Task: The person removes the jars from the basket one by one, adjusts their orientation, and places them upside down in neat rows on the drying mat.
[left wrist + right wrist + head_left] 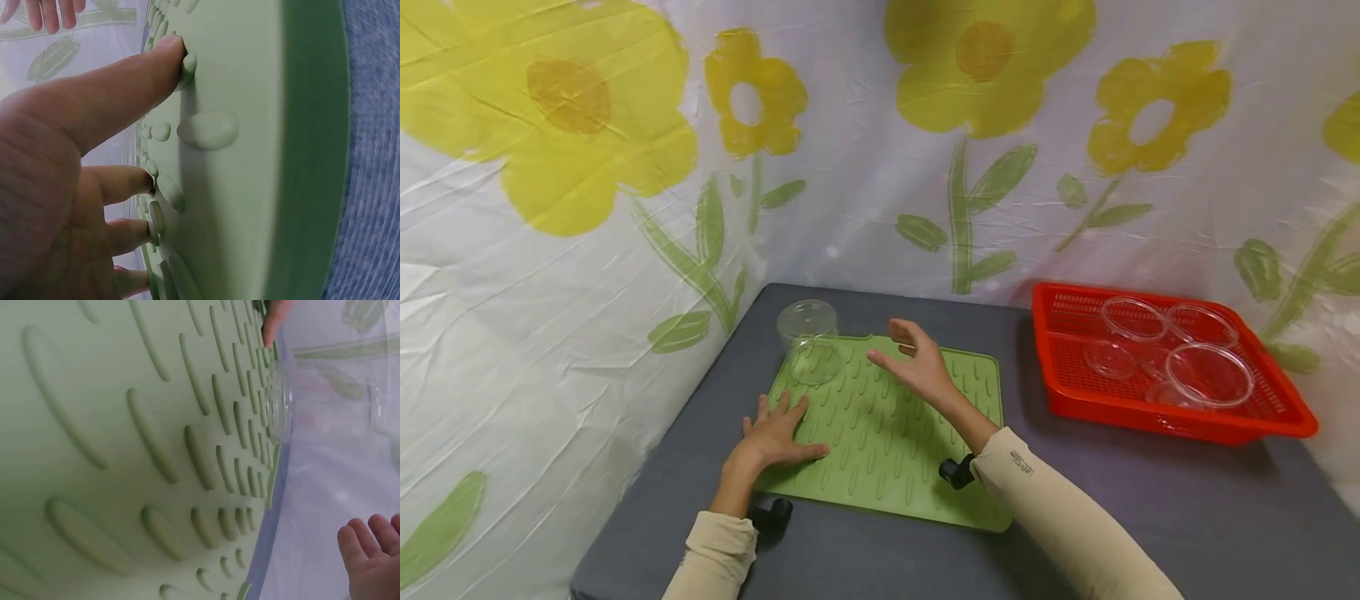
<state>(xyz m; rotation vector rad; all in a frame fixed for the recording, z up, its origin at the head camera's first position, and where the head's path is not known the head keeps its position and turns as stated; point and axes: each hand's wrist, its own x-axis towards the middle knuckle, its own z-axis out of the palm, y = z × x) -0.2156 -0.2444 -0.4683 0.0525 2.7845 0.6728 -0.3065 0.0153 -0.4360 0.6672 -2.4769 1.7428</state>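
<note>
A green ridged mat (880, 442) lies on the table. My left hand (772, 437) rests on its left edge with fingers spread, and in the left wrist view the thumb (125, 87) and fingertips touch the raised ridges. Over the back middle of the mat hovers my right hand (917, 362), fingers loosely extended and holding nothing. A clear plastic jar (808, 342) stands upright at the mat's back left corner, between and beyond the hands. The right wrist view shows the same jar (325, 403) at the mat's far edge.
At the right of the dark grey table (700, 467) stands a red perforated basket (1052, 367) containing several clear round plastic pieces (1210, 375). White fabric (850, 208) printed with yellow flowers hangs behind the table and along the left side.
</note>
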